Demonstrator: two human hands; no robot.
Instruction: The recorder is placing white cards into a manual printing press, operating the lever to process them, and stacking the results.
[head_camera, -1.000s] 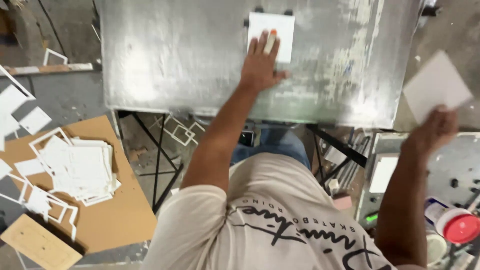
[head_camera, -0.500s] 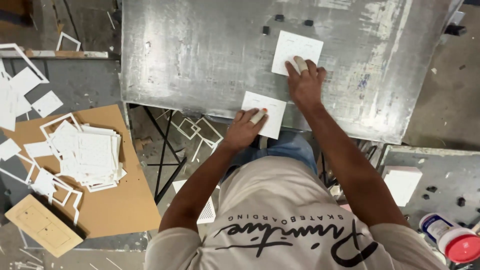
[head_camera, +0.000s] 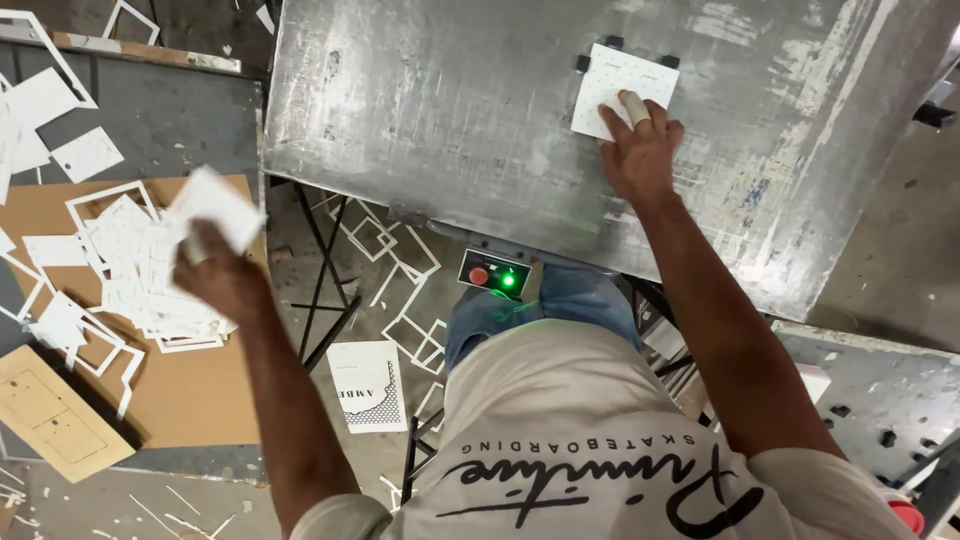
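My right hand (head_camera: 640, 150) lies flat on the metal worktop (head_camera: 450, 110), fingers (head_camera: 634, 106) spread a little and pressing the near edge of one white card (head_camera: 620, 88). The index fingertip wears a pale wrap. The card lies square on the worktop, just beyond my fingertips, and its far edge sits against three small black stops (head_camera: 613, 42).

My left hand (head_camera: 222, 275) is out to the side, off the worktop, fingers curled shut around a second white card (head_camera: 215, 205), which sticks up past my knuckles and is blurred. So I count two cards in hand or under hand: one on the worktop, one gripped.

Under and just beyond my left fingers is a loose pile of white cards and cut frames (head_camera: 135, 265), too jumbled to count, heaped on a brown cardboard sheet (head_camera: 190, 390). Nearer to me than that hand, at the sheet's corner, lies one tan wooden board (head_camera: 55, 415). More white offcuts (head_camera: 45, 115) are scattered farther out past the pile.

Between my two hands, below the worktop's near edge, sits a small control box (head_camera: 494, 273) with one red button and one green light lit. On the floor under it are empty white frames (head_camera: 395, 265) and one printed sheet (head_camera: 368, 385). Nothing lies between my right fingers and the card.
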